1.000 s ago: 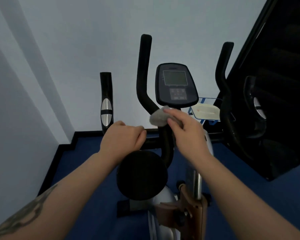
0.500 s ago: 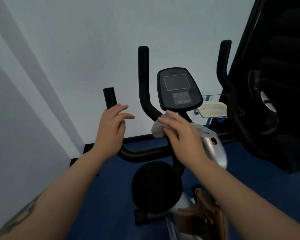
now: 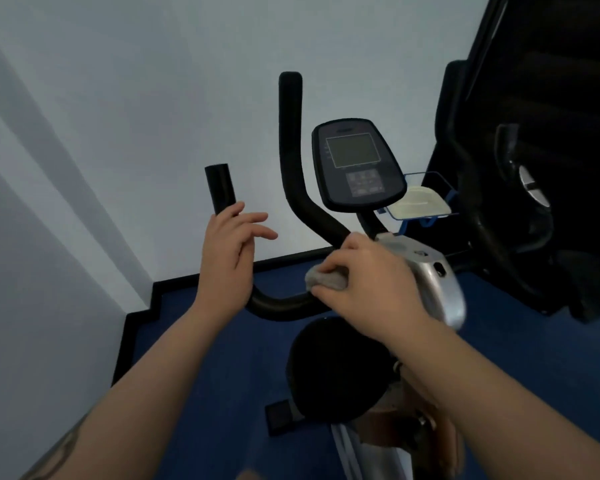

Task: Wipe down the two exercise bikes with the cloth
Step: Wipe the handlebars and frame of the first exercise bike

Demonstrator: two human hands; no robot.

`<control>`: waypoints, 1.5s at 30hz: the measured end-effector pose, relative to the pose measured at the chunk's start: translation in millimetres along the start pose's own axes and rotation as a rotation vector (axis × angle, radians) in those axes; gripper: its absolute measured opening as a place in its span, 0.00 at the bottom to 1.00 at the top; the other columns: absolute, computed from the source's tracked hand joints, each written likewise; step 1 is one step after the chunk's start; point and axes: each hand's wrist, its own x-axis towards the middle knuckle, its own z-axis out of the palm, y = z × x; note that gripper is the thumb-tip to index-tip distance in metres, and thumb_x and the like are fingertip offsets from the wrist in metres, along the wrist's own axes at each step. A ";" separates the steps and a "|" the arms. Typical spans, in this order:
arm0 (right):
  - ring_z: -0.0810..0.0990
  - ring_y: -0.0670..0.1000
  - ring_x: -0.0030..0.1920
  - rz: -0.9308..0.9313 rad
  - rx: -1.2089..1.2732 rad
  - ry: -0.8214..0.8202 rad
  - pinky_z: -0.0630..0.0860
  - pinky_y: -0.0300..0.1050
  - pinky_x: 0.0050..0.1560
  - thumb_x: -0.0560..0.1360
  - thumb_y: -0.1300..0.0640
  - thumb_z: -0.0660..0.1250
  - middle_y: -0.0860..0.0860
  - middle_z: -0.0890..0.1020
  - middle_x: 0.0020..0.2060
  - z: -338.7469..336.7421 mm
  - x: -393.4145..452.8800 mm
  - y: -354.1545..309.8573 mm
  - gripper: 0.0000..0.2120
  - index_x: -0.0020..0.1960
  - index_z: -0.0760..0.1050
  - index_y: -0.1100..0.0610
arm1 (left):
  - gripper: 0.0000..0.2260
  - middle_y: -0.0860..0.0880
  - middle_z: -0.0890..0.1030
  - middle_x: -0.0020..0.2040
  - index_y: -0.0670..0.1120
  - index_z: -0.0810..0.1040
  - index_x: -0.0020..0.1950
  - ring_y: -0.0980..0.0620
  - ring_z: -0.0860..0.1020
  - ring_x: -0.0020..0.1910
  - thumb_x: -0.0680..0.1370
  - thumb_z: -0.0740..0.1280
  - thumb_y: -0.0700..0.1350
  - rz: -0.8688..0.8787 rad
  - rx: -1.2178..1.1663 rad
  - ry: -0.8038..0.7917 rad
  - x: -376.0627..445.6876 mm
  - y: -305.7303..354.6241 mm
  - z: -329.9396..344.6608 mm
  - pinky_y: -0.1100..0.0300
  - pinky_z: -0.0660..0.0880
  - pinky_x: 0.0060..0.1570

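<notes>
**Cloth on the handlebar, beside the console stem**

We look down on the exercise bike (image 3: 426, 282) from above its seat. Our right hand (image 3: 364, 282) holds the grey cloth (image 3: 323, 279), bunched up, with the fingers curled over it; this grip presses the cloth onto the black handlebar (image 3: 281, 306) where the low horizontal bar meets the centre column. Only the left edge of the cloth shows from under the fingers.

Our left hand (image 3: 229, 251) rests against the left upright handle (image 3: 219, 188) of the same bar. Its grip is loose: the palm lies on the tube, while the fingers are nearly straight and spread to the right, not wrapped round it. The top end of the handle sticks out above the hand.

Between the two hands the inner handlebar arm (image 3: 291, 150) rises, curved at its foot. To its right stands the console (image 3: 357, 164), tilted toward us, its screen dark and a keypad below. Under the console the silver shroud (image 3: 440, 289) slopes down past our right wrist. The round black seat (image 3: 333, 372) lies below our forearms.

Behind the console a blue wire basket (image 3: 444, 199) carries a pale, flat object (image 3: 420, 204); we cannot tell what it is. A second dark machine (image 3: 541, 168) stands at the right, too dim to make out in detail. The floor (image 3: 205, 375) is blue, with a black skirting (image 3: 142, 317) against the white wall (image 3: 118, 98).
</notes>
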 end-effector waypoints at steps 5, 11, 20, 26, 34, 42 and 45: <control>0.76 0.44 0.45 0.149 0.054 -0.017 0.71 0.42 0.46 0.70 0.42 0.72 0.43 0.75 0.45 -0.5 -6.3 -4.5 0.12 0.51 0.82 0.45 | 0.18 0.53 0.78 0.58 0.45 0.82 0.50 0.50 0.64 0.71 0.79 0.55 0.31 0.039 -0.026 -0.075 -2.3 -5.7 -2.9 0.38 0.61 0.69; 0.77 0.48 0.48 0.255 -0.068 -0.197 0.68 0.45 0.44 0.75 0.44 0.67 0.43 0.75 0.48 11.9 -9.2 -43.5 0.09 0.52 0.71 0.44 | 0.15 0.51 0.81 0.53 0.45 0.81 0.55 0.45 0.67 0.69 0.81 0.54 0.40 0.305 0.134 -0.256 -2.5 -25.8 -25.6 0.39 0.64 0.66; 0.79 0.54 0.46 0.405 -0.318 -0.023 0.70 0.46 0.42 0.78 0.45 0.61 0.47 0.76 0.49 39.1 -11.8 -81.0 0.09 0.55 0.69 0.48 | 0.16 0.57 0.78 0.59 0.52 0.80 0.56 0.52 0.66 0.71 0.83 0.52 0.47 0.465 0.137 -0.313 6.0 -46.7 -36.3 0.52 0.54 0.71; 0.79 0.56 0.51 0.632 -0.364 0.044 0.74 0.49 0.47 0.80 0.46 0.60 0.50 0.77 0.54 23.1 -0.6 -60.0 0.11 0.57 0.71 0.51 | 0.17 0.56 0.77 0.63 0.51 0.79 0.58 0.52 0.64 0.73 0.83 0.52 0.48 0.459 0.076 -0.330 4.6 -48.1 -34.9 0.52 0.52 0.73; 0.78 0.49 0.48 0.480 -0.126 -0.033 0.66 0.43 0.43 0.79 0.45 0.61 0.45 0.76 0.49 32.1 -1.6 -79.2 0.08 0.53 0.72 0.48 | 0.13 0.56 0.72 0.70 0.48 0.77 0.63 0.57 0.64 0.74 0.84 0.57 0.44 0.144 -0.374 -0.205 9.3 -45.2 -44.3 0.60 0.60 0.73; 0.76 0.44 0.44 0.442 0.185 0.038 0.71 0.41 0.44 0.80 0.47 0.61 0.45 0.77 0.44 55.0 22.2 -107.6 0.06 0.48 0.69 0.49 | 0.17 0.48 0.65 0.76 0.43 0.70 0.73 0.54 0.61 0.76 0.84 0.57 0.38 0.115 -0.259 -0.059 55.0 -45.5 -50.0 0.59 0.57 0.75; 0.77 0.39 0.48 0.467 0.427 0.047 0.73 0.32 0.46 0.79 0.45 0.61 0.39 0.80 0.47 46.9 19.5 -93.9 0.07 0.54 0.77 0.43 | 0.18 0.52 0.68 0.74 0.46 0.68 0.74 0.59 0.62 0.74 0.84 0.56 0.40 0.104 -0.237 -0.137 61.9 -48.3 -53.9 0.60 0.59 0.74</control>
